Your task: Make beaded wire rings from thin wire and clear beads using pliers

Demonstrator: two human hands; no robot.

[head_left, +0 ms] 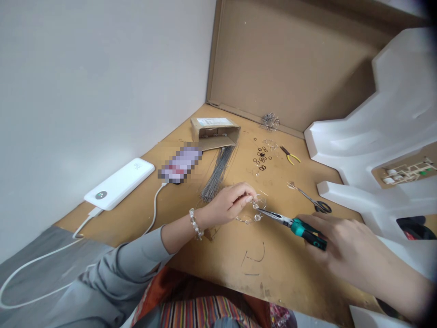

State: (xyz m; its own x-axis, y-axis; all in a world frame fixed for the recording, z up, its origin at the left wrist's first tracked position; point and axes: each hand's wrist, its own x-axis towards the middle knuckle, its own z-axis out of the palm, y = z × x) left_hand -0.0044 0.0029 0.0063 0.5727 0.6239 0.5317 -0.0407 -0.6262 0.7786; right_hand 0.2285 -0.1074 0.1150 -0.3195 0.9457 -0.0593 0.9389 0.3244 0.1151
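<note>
Head view: left hand [229, 203] pinches the clear bead chain [253, 213] just above the bench [218, 255], right hand [344, 243] closed on green-handled pliers [292, 222], tips at a wire link—mid-bend, judged; next needs a steady twist.

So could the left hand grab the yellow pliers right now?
Probably not at once: the left hand is pinching the beaded wire piece, though the board between it and the yellow pliers looks open.

A plain pale wall [88, 82] rises on the left of a scuffed brown tabletop [239, 264], a large cardboard sheet [283, 59] leans upright behind it, and white foam packing pieces [385, 118] crowd the right side in soft, even light.
</note>
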